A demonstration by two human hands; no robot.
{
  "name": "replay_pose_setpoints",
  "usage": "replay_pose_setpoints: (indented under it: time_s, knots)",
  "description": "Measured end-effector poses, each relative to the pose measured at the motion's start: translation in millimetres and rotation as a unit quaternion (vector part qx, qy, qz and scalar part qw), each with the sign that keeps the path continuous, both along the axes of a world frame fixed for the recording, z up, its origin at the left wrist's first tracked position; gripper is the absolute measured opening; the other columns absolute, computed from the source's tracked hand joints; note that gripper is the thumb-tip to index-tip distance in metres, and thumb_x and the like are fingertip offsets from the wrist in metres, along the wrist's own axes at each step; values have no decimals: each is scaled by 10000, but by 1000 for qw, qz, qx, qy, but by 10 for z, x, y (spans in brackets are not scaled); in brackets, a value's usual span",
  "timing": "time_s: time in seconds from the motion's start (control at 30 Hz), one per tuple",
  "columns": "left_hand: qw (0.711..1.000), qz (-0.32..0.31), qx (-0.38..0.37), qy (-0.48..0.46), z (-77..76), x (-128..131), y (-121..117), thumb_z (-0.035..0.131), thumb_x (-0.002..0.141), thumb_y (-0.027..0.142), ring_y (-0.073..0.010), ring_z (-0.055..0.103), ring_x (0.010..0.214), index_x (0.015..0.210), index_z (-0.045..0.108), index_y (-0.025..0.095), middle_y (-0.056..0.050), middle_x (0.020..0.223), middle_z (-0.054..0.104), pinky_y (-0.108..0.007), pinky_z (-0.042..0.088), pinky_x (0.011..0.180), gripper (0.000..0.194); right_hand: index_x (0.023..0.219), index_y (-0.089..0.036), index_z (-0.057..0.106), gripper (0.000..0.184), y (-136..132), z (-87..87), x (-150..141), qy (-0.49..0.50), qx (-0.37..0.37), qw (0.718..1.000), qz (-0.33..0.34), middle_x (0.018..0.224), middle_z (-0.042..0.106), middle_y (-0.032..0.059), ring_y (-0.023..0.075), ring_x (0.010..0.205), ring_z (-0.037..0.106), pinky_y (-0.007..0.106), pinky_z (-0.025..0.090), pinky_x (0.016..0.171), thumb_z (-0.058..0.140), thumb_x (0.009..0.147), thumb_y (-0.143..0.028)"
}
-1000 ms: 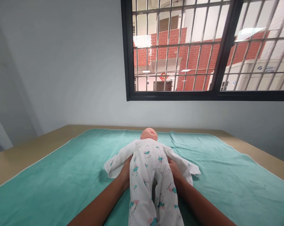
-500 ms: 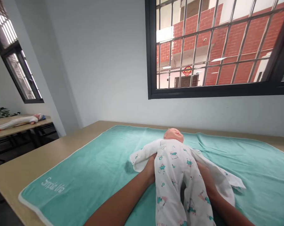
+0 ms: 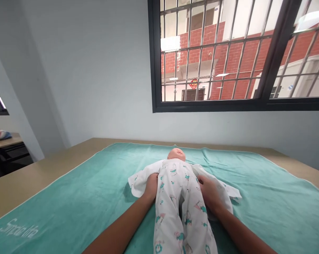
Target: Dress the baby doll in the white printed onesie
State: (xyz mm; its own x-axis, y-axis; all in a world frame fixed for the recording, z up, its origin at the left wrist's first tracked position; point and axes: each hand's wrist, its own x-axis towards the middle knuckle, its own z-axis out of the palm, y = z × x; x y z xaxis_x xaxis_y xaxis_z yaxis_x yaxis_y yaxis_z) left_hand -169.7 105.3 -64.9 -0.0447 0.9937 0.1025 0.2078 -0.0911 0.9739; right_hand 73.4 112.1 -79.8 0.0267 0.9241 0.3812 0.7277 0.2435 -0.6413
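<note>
A baby doll (image 3: 176, 153) lies on its back, its head toward the wall. It wears a white top (image 3: 142, 179) with wide sleeves spread to both sides. White baby pants (image 3: 172, 201) with a green and pink print cover it from high on the chest down past the lower picture edge. At the left side of the pants, my left hand (image 3: 152, 186) is closed on the cloth, its fingertips hidden behind it. My right hand (image 3: 209, 192) grips the opposite side, fingers curled and thumb toward the waistband.
Under the doll, a green blanket (image 3: 96, 197) with white lettering covers much of the wooden table (image 3: 43, 165). Behind are a wall (image 3: 96, 70) and a barred window (image 3: 214, 53). At far left stands another table (image 3: 10, 141) with a colourful item (image 3: 0, 134).
The view has turned right, so the doll and blanket appear further left. My right hand, earlier mostly hidden behind the pants, now shows at their side. My left hand stays at the other side.
</note>
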Motion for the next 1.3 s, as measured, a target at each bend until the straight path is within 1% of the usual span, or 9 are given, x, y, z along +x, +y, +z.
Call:
replay_pose_setpoints:
  time_s: [0.2,0.37,0.5,0.6,0.7,0.83,0.97,1.13,1.3]
  knots:
    - [976,26,15,217,132,-173,140,552,616,187,-172,478,653,475,518,165,-34,573,597,-284,334,628,147,677,-230,570,354,-4,14,22,60,49,996,-36,721,678,32,195,686,566,294,379,663,407,893,-460]
    - [957,52,20,284,226,-202,149,530,647,183,-131,467,586,450,512,155,8,502,526,-246,280,560,200,795,-249,627,310,-36,48,16,97,64,993,-15,816,704,23,200,745,604,302,418,713,430,901,-464]
    - [954,97,43,279,291,-166,104,448,750,208,-147,522,642,565,611,164,-11,614,623,-246,326,598,251,888,-274,649,256,-113,133,-38,134,76,988,-9,913,713,16,204,824,633,309,451,764,449,898,-434]
    - [957,107,62,262,309,-117,57,427,810,235,-165,586,760,762,693,195,-19,821,711,-248,383,690,273,962,-302,661,239,-142,194,-75,137,101,984,50,1047,695,6,199,967,624,306,455,861,441,901,-377]
    - [962,90,97,240,282,-75,26,432,863,300,-183,612,812,872,712,215,-30,893,723,-270,416,761,292,1008,-318,669,248,-87,213,-51,136,92,982,93,1110,679,-7,198,1051,602,312,443,927,454,888,-347]
    - [964,52,159,205,252,-62,36,457,882,336,-201,608,940,978,725,216,-51,989,693,-299,424,883,309,994,-297,682,245,37,192,35,151,50,982,101,1109,681,-2,202,1056,601,324,448,929,476,874,-359]
    - [974,-3,166,156,281,-70,46,484,890,420,-189,594,936,1089,701,225,-47,1016,648,-303,439,892,353,1022,-286,672,260,86,194,43,153,36,980,120,1129,664,6,197,1085,578,324,418,963,475,877,-373]
    - [974,-42,149,168,297,-63,27,526,868,461,-183,582,869,1161,663,219,-34,981,649,-301,448,832,404,930,-237,642,249,112,258,-8,176,-38,975,128,962,681,16,188,888,609,301,460,795,495,853,-422]
    - [964,-10,186,190,282,-71,31,471,902,330,-170,598,880,1027,670,210,-16,969,684,-280,436,837,264,785,-225,588,199,181,201,-54,136,15,989,52,819,652,13,177,772,575,290,443,726,491,829,-394]
